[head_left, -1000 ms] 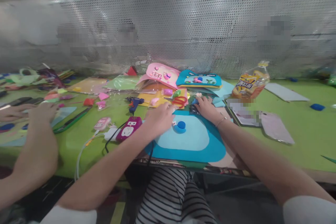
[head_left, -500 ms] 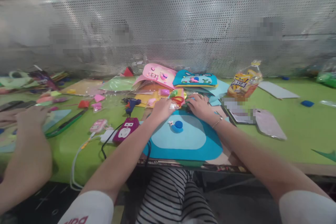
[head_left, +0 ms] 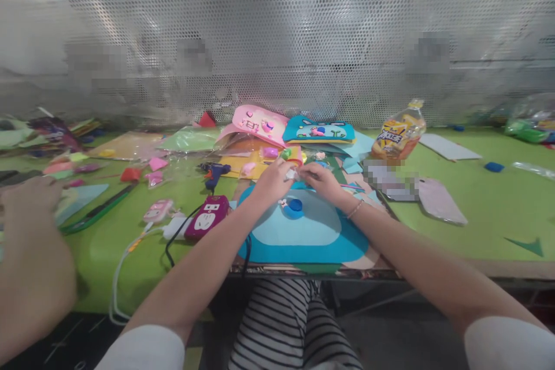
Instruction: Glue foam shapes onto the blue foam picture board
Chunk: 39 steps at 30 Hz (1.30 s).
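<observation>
My left hand (head_left: 274, 180) is closed round a small whitish lump (head_left: 291, 174), perhaps in clear wrap, just beyond the blue felt-like sheet. My right hand (head_left: 321, 182) is beside it, fingers pinched together close to the lump; what they grip is too small to make out. Below both hands lies the blue sheet (head_left: 303, 253) with a light-blue oval panel (head_left: 299, 234). On the panel sits a blue clay snail (head_left: 295, 208) with a white head. Small coloured clay packets, among them a pink one (head_left: 270, 152) and a green one (head_left: 286, 154), lie just past my hands.
A purple power adapter (head_left: 208, 218) with cables and a glue gun (head_left: 214, 176) lie left. Decorated pink (head_left: 260, 121) and blue (head_left: 321, 130) pieces stand behind. Right are a drink bottle (head_left: 399, 132) and a phone (head_left: 442, 201). Another person's arm (head_left: 34, 254) reaches in at far left.
My right hand has moved left from the scraps, its fingers now pinched close to my left hand. The red-orange loop near my left hand no longer shows. The other person's arm shifted left in view.
</observation>
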{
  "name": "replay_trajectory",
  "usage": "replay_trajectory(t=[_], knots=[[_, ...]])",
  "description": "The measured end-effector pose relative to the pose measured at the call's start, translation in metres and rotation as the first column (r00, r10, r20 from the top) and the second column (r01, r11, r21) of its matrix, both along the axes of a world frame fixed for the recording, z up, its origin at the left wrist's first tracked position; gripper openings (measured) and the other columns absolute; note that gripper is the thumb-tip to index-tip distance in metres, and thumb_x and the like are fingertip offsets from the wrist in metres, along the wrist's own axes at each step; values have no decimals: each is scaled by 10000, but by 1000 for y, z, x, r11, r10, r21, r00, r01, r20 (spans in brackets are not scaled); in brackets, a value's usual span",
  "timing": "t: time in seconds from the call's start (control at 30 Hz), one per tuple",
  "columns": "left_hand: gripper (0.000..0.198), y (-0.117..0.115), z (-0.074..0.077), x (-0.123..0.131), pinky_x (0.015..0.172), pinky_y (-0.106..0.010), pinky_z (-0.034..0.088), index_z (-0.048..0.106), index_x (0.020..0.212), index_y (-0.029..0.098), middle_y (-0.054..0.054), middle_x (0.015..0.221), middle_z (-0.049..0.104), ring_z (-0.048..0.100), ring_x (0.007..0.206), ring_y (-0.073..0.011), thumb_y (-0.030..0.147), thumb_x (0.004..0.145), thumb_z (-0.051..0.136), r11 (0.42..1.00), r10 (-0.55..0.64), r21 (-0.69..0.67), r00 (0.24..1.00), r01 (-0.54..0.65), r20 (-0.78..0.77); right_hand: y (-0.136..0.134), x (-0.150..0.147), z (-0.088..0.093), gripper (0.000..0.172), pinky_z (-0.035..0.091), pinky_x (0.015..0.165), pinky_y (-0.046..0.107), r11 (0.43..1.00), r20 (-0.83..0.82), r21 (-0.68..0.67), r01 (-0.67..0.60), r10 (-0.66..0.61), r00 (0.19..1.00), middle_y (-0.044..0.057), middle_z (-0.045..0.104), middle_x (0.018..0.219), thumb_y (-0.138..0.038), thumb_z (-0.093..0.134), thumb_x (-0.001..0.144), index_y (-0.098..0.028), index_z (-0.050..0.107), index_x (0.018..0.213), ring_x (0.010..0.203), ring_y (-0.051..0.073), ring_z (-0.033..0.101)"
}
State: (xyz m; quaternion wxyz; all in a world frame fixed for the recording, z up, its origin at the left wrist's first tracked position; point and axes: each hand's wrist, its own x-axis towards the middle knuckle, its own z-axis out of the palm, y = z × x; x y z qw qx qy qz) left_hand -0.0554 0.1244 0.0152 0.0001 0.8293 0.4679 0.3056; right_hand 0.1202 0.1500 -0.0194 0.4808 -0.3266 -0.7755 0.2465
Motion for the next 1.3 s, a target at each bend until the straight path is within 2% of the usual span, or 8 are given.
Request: replay_trajectory(t=[0.17,0.37,0.6,0.73,0.83,0.97,1.1,1.3], knots=[[348,2,-5,-2,880,-318,455,569,1144,142,-93,1039,557,554,990,-197,197,800,567,991,-128,19,991,129,-27,-1,2,0,284,481,552,280,989,-3,-138,-48,48,999,62,598,908,-422,545,794,-190,641,928,608,121,528],[372,1,-5,-4,893,-316,450,547,1182,115,-111,1051,568,548,1017,-199,197,819,556,979,-159,106,981,171,-113,-9,0,5,270,439,556,266,994,33,-101,-44,48,998,24,580,728,-429,540,795,-180,593,884,584,123,499],[325,-1,-8,0,876,-345,457,554,1148,113,-119,1032,593,553,1028,-214,216,841,531,965,-189,146,961,220,-201,-14,-2,4,225,391,587,256,1000,101,-5,-6,7,995,2,501,683,-404,524,797,-187,491,746,647,129,464],[322,3,-11,-1,858,-342,466,557,1139,132,-115,1061,591,551,1043,-215,196,824,552,957,-214,154,958,244,-189,-12,-1,2,231,362,532,233,995,64,-85,-58,63,996,-25,452,653,-404,516,794,-193,443,731,585,101,416],[327,4,-12,-2,857,-333,469,568,1123,110,-123,1049,600,559,1033,-215,193,806,578,954,-236,143,955,263,-182,-10,0,-1,220,391,528,235,980,35,-170,-102,109,993,-25,479,657,-393,513,793,-196,436,735,576,100,457],[343,4,-11,-3,881,-343,465,570,1145,129,-114,1058,614,565,1040,-211,212,812,577,967,-214,110,967,230,-139,-8,0,-2,205,434,539,247,980,-27,-187,-76,72,997,-24,507,664,-390,535,783,-198,468,757,580,107,488],[437,5,-12,-2,930,-379,439,527,1222,164,-114,1142,608,550,1095,-223,228,796,604,980,-158,108,985,164,-63,-8,2,-2,240,447,541,256,988,-67,-150,-33,23,997,-11,554,686,-387,577,760,-200,562,910,592,119,506],[441,6,-12,-1,886,-332,450,556,1196,148,-104,1108,647,598,1020,-217,264,776,624,990,-139,-13,990,139,22,-6,6,-1,274,471,563,284,988,-36,-138,-75,71,997,3,596,672,-362,616,730,-191,613,945,574,136,541]])
